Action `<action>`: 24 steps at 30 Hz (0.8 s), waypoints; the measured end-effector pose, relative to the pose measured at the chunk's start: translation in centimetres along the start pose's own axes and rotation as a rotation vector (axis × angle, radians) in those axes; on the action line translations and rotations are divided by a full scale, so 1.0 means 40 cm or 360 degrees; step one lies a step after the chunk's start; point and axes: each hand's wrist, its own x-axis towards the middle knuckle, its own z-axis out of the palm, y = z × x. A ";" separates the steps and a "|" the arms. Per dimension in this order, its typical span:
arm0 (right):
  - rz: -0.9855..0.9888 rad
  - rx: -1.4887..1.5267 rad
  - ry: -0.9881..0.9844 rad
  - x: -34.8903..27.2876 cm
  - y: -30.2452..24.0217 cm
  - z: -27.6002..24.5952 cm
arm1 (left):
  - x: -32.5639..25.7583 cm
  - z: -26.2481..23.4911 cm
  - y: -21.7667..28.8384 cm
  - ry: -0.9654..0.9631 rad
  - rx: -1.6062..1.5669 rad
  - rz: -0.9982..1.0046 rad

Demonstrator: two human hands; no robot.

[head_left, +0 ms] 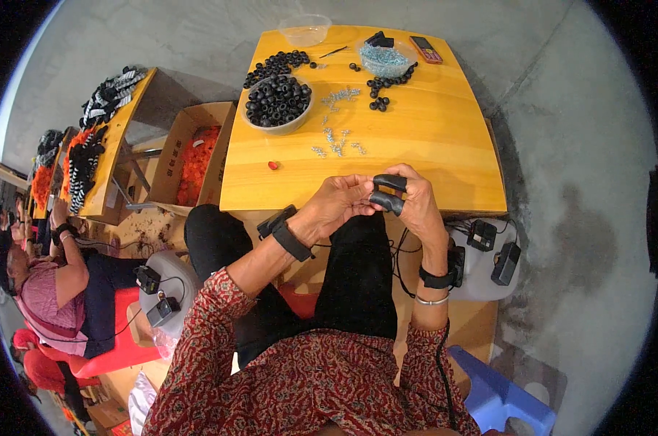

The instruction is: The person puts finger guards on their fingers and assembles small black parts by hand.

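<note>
My left hand (334, 206) and my right hand (419, 206) meet just over the near edge of the yellow table (416, 156). The fingers of both are pinched together, and whatever lies between them is too small or hidden to make out. Black finger covers (391, 182) sit on two digits of my right hand. Beyond my hands, small silvery pieces (336, 140) are scattered on the tabletop. A small red piece (273, 166) lies to their left. Farther left, a clear bowl (285, 129) is heaped with round black parts (277, 100).
Loose black parts lie beside a tub of pale blue-silver pieces (386, 59), near a phone (426, 50). An empty clear bowl (305, 30) stands at the far edge. A carton (170, 163) with orange material is left of the table. A co-worker (53, 291) sits farther left.
</note>
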 end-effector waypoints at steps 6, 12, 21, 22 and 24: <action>-0.0158 -0.0181 0.0077 0.000 -0.012 -0.026 | 0.032 0.020 0.002 0.0036 -0.0012 -0.0031; -0.0085 -0.0208 0.0360 0.000 0.030 -0.057 | 0.069 0.060 0.027 0.0021 -0.0095 -0.0060; 0.0035 -0.0207 0.0800 0.034 0.139 -0.105 | 0.221 0.051 0.152 0.0250 0.2013 0.0715; 0.0019 -0.0171 0.0850 0.038 0.147 -0.105 | 0.246 0.044 0.164 0.0255 0.2017 0.0711; 0.0019 -0.0208 0.0858 0.039 0.167 -0.111 | 0.301 0.027 0.179 0.0465 0.2325 0.1215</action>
